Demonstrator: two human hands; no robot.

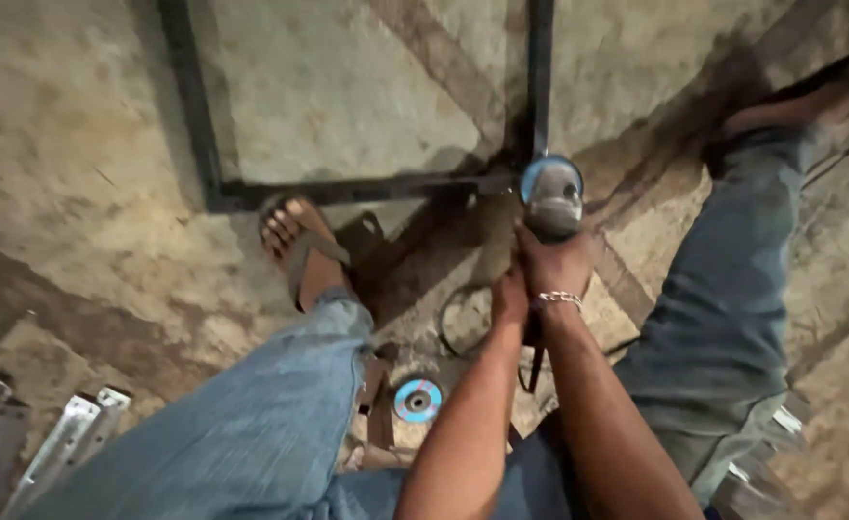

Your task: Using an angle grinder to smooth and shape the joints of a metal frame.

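Concrete floor (pixel 87 173), frame corner under the grinder.
Both hands, right hand (pixel 557 262) and left hand (pixel 511 297), close around the angle grinder (pixel 551 197), steadying its disc on the dark metal frame (pixel 366 188); sandalled foot (pixel 299 246) pins the frame.

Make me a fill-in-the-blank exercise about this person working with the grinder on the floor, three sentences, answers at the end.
1. Both hands grip the angle grinder, and its head meets the dark metal ____ lying on the concrete floor.
2. The right hand wears a chain ____ at the wrist.
3. A spare blue grinding disc lies between the person's ____.

Missing words: frame; bracelet; legs
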